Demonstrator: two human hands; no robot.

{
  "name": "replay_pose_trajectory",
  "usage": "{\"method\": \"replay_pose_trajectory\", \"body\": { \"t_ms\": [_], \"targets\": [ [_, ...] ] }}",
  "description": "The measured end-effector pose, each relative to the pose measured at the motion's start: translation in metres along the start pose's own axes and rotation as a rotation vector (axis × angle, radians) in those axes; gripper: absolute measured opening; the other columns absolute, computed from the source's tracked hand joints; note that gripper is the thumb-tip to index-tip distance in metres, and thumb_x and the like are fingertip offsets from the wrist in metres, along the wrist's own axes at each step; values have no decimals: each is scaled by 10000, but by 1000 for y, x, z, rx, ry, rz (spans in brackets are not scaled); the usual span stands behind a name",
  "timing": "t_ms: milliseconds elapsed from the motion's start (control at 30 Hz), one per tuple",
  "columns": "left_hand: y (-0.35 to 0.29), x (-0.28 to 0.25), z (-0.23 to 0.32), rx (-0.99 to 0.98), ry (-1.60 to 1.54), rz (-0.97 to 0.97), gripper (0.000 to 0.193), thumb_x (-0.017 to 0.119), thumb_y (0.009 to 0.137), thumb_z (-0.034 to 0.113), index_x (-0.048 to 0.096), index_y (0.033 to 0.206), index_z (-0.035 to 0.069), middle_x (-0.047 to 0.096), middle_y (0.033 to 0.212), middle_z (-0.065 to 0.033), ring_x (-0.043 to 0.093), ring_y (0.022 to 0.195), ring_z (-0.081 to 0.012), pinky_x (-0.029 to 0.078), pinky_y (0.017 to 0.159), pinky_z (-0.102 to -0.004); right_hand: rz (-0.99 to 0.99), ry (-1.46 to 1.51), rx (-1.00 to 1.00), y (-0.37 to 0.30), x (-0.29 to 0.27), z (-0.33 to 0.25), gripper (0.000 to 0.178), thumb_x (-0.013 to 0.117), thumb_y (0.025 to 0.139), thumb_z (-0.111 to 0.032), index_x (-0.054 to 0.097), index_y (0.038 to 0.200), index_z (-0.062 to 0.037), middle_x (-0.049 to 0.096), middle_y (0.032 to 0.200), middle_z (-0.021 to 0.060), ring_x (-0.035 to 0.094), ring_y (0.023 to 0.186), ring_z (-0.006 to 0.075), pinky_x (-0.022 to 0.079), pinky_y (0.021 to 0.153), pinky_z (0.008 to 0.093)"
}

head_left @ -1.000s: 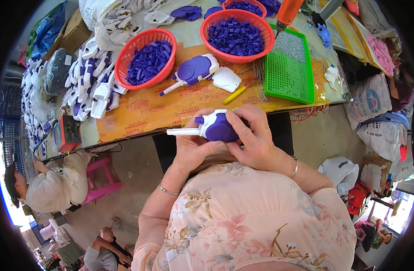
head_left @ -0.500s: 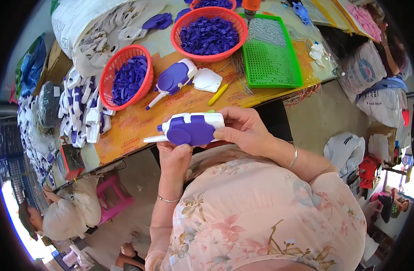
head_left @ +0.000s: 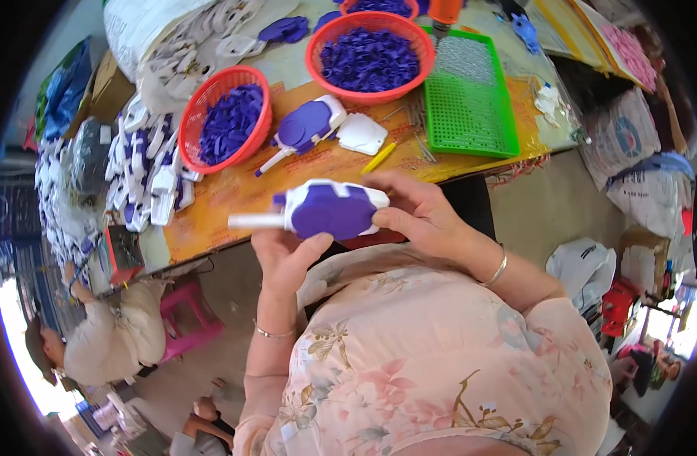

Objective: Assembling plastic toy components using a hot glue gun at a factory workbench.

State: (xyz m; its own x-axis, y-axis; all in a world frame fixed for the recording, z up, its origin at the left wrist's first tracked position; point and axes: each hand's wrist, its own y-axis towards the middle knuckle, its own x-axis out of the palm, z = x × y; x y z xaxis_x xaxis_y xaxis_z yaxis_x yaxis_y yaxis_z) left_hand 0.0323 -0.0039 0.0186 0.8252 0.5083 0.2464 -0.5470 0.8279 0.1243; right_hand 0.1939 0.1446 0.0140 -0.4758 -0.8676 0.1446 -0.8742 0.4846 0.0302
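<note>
Between my two hands is a purple-and-white plastic casing (head_left: 335, 209), held just off the table's front edge. It has a rounded purple face, and a white stick-like handle points left from it. My left hand (head_left: 286, 257) grips its lower left side, thumb on the purple edge and fingers mostly hidden beneath. My right hand (head_left: 413, 209) pinches its right end between thumb and fingers. Beyond it on the table lies a similar purple-and-white casing (head_left: 306, 125) with its white handle pointing toward me. A white plastic plate (head_left: 362, 134) and a yellow pen-shaped tool (head_left: 379, 158) lie beside that one.
Two red baskets (head_left: 182, 137) (head_left: 315, 76) hold small purple parts. A green tray (head_left: 470, 150) contains small metal pieces, and an orange power driver (head_left: 444, 11) hangs above it. Finished-looking casings (head_left: 147, 171) pile up at left. Another person (head_left: 112, 342) sits by a pink stool (head_left: 192, 323).
The casing has tilted in my hands, showing its purple face more fully. Its white handle now sticks out farther left, and my left hand has shifted slightly left. The whole view has shifted slightly.
</note>
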Motion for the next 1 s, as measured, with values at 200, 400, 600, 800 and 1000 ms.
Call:
{"method": "replay_pose_trajectory", "body": {
  "t_ms": [200, 400, 600, 800, 1000],
  "targets": [
    [4, -3, 9, -273, 44, -221, 451, 763, 724, 4, 590, 1135, -65, 657, 1024, -72, 618, 909, -117, 518, 786, -267, -86, -409, -194, 17, 1, -33, 483, 695, 845, -192, 532, 1265, -18, 607, 1062, 71, 556, 977, 135, 472, 827, 294],
    [2, 5, 12, -384, -50, -254, 385, 709, 800, 93, 600, 1151, -19, 638, 963, -13, 590, 849, -80, 496, 757, -237, -206, 73, 254, 19, 9, -30, 174, 678, 868, -131, 644, 967, 9, 601, 843, -7, 540, 762, 47, 468, 689, 219],
    [1, 4, 12, -179, 294, -317, 332, 712, 787, 123, 608, 1074, -7, 629, 910, -60, 584, 824, -94, 487, 701, -259, -124, -9, 137, 9, 11, -19, 201, 665, 858, -87, 642, 1026, 22, 594, 865, 0, 552, 812, 63, 470, 722, 228],
    [1, 23, 32, 32, 609, -135, 488, 775, 720, 170, 568, 1129, 5, 606, 899, -96, 583, 738, -170, 489, 666, -286, 25, 235, 94, 4, 16, -9, 292, 652, 885, -105, 609, 1148, 15, 630, 981, 19, 572, 929, 91, 480, 844, 258],
    [-27, 11, 3, -47, 498, -142, 452, 745, 785, 127, 566, 1174, -17, 666, 959, -78, 643, 838, -155, 498, 749, -274, 85, 435, 58, 7, 12, 9, 337, 646, 903, -142, 593, 1191, 25, 643, 1101, 48, 584, 1014, 125, 458, 939, 292]
  ]
}}
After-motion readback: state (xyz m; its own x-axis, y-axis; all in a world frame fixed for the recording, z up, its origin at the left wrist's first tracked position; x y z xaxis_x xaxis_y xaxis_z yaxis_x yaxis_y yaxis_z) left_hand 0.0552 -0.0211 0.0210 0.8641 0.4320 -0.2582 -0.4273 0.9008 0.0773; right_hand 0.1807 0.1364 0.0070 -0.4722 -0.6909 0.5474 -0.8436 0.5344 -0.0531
